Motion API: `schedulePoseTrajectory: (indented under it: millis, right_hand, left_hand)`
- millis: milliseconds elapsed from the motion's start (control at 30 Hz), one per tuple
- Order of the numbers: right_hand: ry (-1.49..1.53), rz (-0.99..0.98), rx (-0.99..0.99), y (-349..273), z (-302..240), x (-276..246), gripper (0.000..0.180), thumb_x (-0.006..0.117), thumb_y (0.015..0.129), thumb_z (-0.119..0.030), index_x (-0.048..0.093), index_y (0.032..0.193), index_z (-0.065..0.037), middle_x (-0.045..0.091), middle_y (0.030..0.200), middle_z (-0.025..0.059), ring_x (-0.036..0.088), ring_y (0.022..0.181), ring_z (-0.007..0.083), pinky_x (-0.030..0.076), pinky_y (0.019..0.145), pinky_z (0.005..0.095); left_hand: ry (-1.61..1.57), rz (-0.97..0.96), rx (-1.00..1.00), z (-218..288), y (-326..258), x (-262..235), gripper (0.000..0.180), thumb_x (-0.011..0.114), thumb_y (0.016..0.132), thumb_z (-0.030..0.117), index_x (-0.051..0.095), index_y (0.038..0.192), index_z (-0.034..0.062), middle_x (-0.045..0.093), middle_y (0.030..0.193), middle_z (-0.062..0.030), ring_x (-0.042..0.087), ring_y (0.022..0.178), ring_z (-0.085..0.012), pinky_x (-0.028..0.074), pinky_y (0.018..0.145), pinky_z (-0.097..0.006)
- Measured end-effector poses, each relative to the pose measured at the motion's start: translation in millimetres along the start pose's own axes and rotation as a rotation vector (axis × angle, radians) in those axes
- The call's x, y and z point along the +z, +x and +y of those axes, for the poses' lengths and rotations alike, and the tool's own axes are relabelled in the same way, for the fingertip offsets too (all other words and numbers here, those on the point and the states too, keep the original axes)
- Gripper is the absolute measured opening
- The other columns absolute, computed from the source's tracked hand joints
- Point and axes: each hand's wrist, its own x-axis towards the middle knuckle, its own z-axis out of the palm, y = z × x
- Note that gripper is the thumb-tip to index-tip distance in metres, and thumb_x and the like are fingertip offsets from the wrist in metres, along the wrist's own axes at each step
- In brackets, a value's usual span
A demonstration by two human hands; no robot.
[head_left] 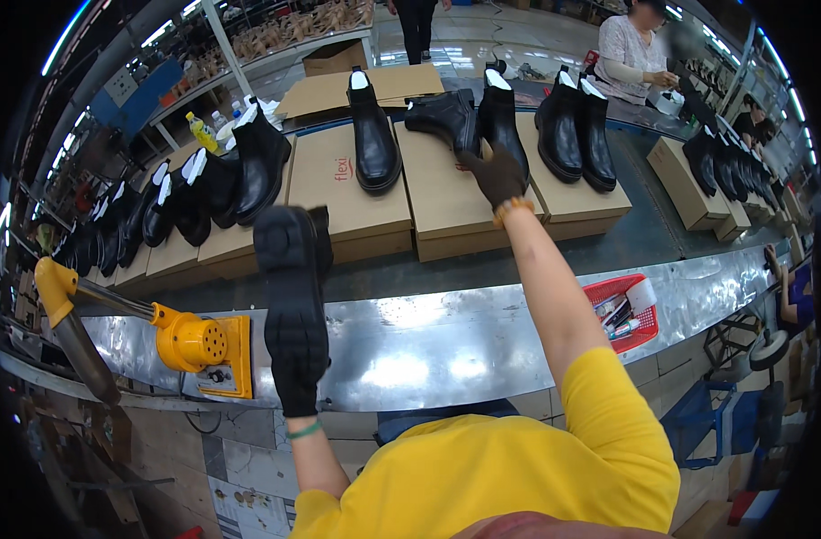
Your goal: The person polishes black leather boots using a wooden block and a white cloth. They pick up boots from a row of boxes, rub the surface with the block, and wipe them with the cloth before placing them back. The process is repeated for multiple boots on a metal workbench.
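Note:
My left hand (295, 393), in a dark glove, is closed on a black ankle boot (293, 296), held over the metal edge with its sole facing me. My right hand (500, 180), in a dark brown glove, reaches to the boxes with its fingers apart, at the toe of an upright black boot (498, 108). Close to those fingers another black boot (439, 117) lies on its side on a cardboard box (437, 198). A single boot (372, 135) stands on the box to the left, and a pair (572, 130) on the box to the right.
A yellow lamp-like machine (195, 341) stands at the left on the metal ledge (410, 350). A red basket (639, 328) with small items sits at the right. More boots (257, 166) line boxes at the left. A co-worker (633, 58) works across the line.

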Motion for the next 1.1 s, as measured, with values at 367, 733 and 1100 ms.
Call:
schedulePoseTrajectory:
  millis: [367,733,1100]
  right_hand:
    - [0.111,0.053,0.238,53.1,-12.6,59.0,0.066,0.078,0.066,-0.023,0.038,0.116,-0.007,0.059,0.112,0.0214,0.058,0.106,0.0389,0.047,0.091,0.0450]
    - [0.307,0.212,0.224,53.0,-3.8,33.0,0.066,0.076,0.063,-0.033,0.051,0.117,-0.003,0.061,0.110,0.0222,0.061,0.101,0.0356,0.047,0.089,0.0397]
    - [1.523,-0.016,0.378,-19.3,49.4,12.5,0.033,0.075,0.071,-0.019,0.057,0.096,-0.009,0.060,0.079,0.0074,0.061,0.060,0.0203,0.052,0.049,0.0297]
  left_hand:
    - [0.833,0.718,-0.145,4.0,-77.4,16.2,0.057,0.059,0.087,0.016,0.038,0.138,0.0015,0.051,0.129,-0.0070,0.056,0.109,-0.0170,0.049,0.087,-0.028]
    - [1.563,0.583,-0.405,-5.5,-88.6,14.8,0.077,0.084,0.062,0.014,0.048,0.128,-0.0047,0.056,0.124,-0.0147,0.054,0.112,-0.0236,0.043,0.096,-0.034]
    - [1.560,0.552,-0.396,-4.9,-80.1,19.5,0.074,0.085,0.062,0.019,0.051,0.123,-0.0054,0.059,0.116,-0.0164,0.057,0.105,-0.0247,0.045,0.091,-0.035]
